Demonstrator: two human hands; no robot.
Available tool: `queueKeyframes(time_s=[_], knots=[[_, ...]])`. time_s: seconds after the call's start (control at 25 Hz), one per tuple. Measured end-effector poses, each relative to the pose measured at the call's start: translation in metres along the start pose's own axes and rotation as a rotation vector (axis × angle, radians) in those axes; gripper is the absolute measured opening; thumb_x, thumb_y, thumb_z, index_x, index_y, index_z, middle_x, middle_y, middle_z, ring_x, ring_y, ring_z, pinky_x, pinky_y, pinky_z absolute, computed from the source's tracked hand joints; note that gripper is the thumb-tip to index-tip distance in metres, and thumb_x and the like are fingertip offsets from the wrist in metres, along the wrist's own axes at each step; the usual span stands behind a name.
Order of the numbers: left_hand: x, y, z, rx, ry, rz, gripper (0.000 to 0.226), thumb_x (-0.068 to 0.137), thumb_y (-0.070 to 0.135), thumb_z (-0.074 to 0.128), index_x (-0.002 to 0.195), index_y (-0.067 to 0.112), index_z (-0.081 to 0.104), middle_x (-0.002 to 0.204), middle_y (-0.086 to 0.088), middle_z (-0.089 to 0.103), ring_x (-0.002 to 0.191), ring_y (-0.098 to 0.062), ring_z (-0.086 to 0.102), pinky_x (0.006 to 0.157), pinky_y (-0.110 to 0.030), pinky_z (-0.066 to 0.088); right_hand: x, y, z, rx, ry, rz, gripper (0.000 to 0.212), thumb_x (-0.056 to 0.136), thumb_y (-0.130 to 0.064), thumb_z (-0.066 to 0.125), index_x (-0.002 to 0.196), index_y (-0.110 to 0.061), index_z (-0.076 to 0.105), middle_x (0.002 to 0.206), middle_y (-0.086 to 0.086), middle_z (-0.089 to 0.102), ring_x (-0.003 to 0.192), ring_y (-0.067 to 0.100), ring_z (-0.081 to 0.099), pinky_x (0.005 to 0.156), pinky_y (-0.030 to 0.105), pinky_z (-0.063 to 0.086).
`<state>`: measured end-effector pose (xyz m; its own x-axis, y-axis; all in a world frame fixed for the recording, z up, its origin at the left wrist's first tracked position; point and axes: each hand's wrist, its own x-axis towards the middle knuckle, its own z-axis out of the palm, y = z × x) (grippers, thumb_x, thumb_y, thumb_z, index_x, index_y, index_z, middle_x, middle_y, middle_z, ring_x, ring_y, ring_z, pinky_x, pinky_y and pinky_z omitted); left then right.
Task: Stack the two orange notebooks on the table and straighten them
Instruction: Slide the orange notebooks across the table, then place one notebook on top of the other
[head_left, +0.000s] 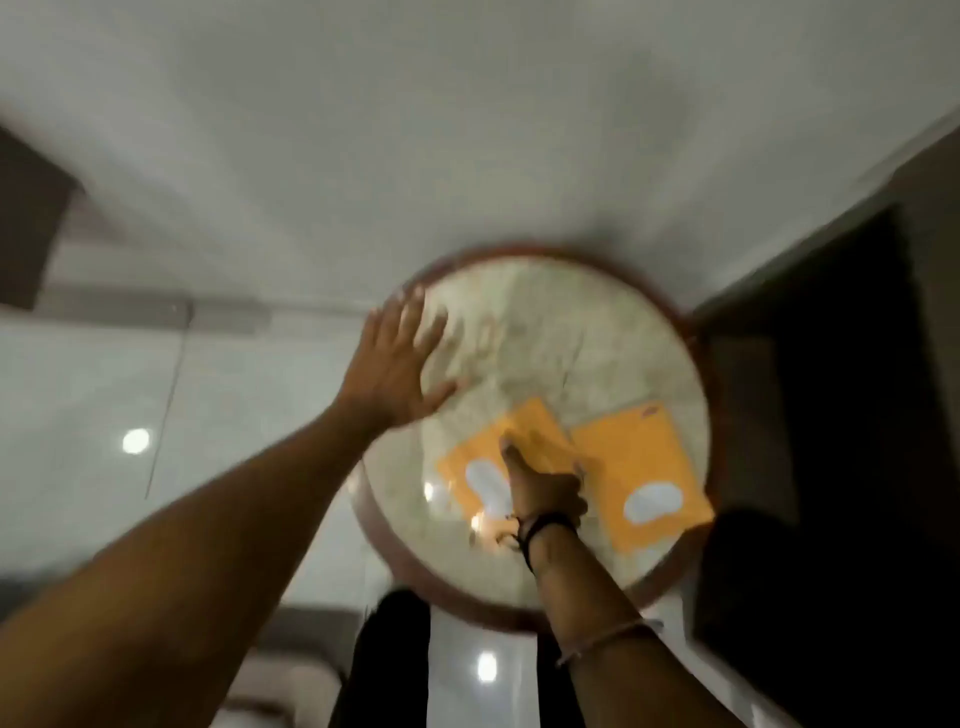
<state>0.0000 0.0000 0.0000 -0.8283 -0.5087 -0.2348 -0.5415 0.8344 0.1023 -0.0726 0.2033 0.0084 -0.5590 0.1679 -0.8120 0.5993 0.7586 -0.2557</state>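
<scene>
Two orange notebooks with white labels lie side by side on a round marble table (545, 332) with a reddish-brown rim. The left notebook (483, 457) is turned at an angle. The right notebook (641, 467) lies near the table's right edge. My right hand (545, 483) rests on the left notebook, fingers pointing away from me; the blur hides whether it grips the cover. My left hand (400, 364) hovers flat, fingers spread, over the table's left rim, holding nothing.
A white wall stands behind the table. Dark furniture (831, 415) sits close on the right. Glossy pale floor tiles (104, 415) with light reflections spread to the left and below. The whole picture is motion-blurred.
</scene>
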Motion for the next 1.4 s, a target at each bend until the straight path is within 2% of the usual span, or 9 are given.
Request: queueKeyframes(time_s=[0.16,0.28,0.44,0.6,0.72,0.88,1.0,1.2,1.4], knots=[[0.023,-0.008,0.127,-0.073,-0.113,-0.147,0.097,0.092,0.083,0.016,0.168,0.023,0.007,0.175,-0.018,-0.007,0.162,-0.038,-0.006,0.127,-0.054,-0.004,0.051,0.042,0.075,0.047,0.137,0.242,0.129,0.050,-0.069,0.080,0.145,-0.003,0.022,0.142,0.026,0.034,0.128,0.045,0.038,0.102,0.056,0.039],[0.012,-0.002,0.188,-0.152,0.055,-0.150,0.088,0.100,0.072,0.033,0.168,0.021,0.013,0.175,-0.020,0.001,0.162,-0.039,0.000,0.128,-0.056,0.000,0.067,0.061,0.091,0.051,0.293,0.187,0.130,0.039,-0.061,0.088,0.141,-0.008,0.029,0.134,0.024,0.043,0.121,0.045,0.044,0.096,0.059,0.044],[0.014,-0.003,0.192,-0.157,0.133,-0.171,0.087,0.099,0.073,0.036,0.167,0.022,0.022,0.174,-0.018,0.011,0.161,-0.038,0.010,0.127,-0.056,0.006,0.070,0.064,0.092,0.343,0.262,0.144,0.101,0.056,-0.038,0.091,0.138,-0.010,0.038,0.136,0.018,0.052,0.122,0.040,0.051,0.097,0.050,0.046],[0.017,-0.001,0.187,-0.165,0.129,-0.190,0.090,0.095,0.074,0.044,0.165,0.020,0.029,0.174,-0.017,0.014,0.161,-0.037,0.013,0.126,-0.056,0.009,0.044,0.046,0.059,0.441,0.222,-0.130,0.039,0.079,-0.016,0.077,0.111,-0.011,0.055,0.111,0.010,0.064,0.093,0.024,0.062,0.071,0.019,0.050],[0.012,-0.001,0.187,-0.146,0.144,-0.194,0.096,0.092,0.082,0.034,0.165,0.021,0.028,0.175,-0.016,0.012,0.161,-0.036,0.012,0.127,-0.055,0.009,0.041,0.004,0.017,0.317,0.221,-0.524,0.023,0.084,-0.015,0.070,0.103,-0.018,0.059,0.089,-0.009,0.064,0.081,-0.005,0.061,0.057,0.004,0.041],[0.013,-0.002,0.189,-0.135,0.130,-0.183,0.101,0.089,0.088,0.025,0.166,0.022,0.024,0.175,-0.014,0.011,0.161,-0.037,0.011,0.127,-0.058,0.009,0.100,-0.093,-0.008,0.145,-0.061,-0.779,0.028,0.089,-0.007,0.064,0.116,-0.005,0.057,0.105,0.004,0.066,0.093,0.012,0.062,0.077,0.014,0.050],[0.014,-0.003,0.190,-0.124,0.120,-0.192,0.102,0.089,0.087,0.035,0.166,0.021,0.024,0.175,-0.014,0.010,0.161,-0.038,0.010,0.127,-0.058,0.008,0.155,-0.139,0.009,0.001,-0.086,-0.753,0.037,0.090,-0.005,0.063,0.123,0.006,0.052,0.119,0.022,0.063,0.105,0.030,0.061,0.086,0.029,0.050],[0.014,-0.003,0.190,-0.125,0.132,-0.188,0.102,0.088,0.086,0.036,0.165,0.019,0.027,0.175,-0.016,0.011,0.161,-0.039,0.011,0.127,-0.058,0.009,0.189,-0.132,0.028,-0.359,0.216,-0.676,0.056,0.076,-0.039,0.074,0.117,-0.010,0.051,0.125,0.012,0.051,0.119,0.037,0.044,0.094,0.049,0.042],[0.015,-0.005,0.189,-0.149,0.108,-0.189,0.103,0.087,0.085,0.038,0.165,0.019,0.023,0.175,-0.017,0.009,0.161,-0.040,0.009,0.126,-0.061,0.008,0.192,-0.067,-0.027,-0.332,0.385,-0.744,0.078,0.063,-0.058,0.074,0.125,-0.019,0.049,0.132,0.011,0.046,0.121,0.036,0.043,0.091,0.054,0.041]])
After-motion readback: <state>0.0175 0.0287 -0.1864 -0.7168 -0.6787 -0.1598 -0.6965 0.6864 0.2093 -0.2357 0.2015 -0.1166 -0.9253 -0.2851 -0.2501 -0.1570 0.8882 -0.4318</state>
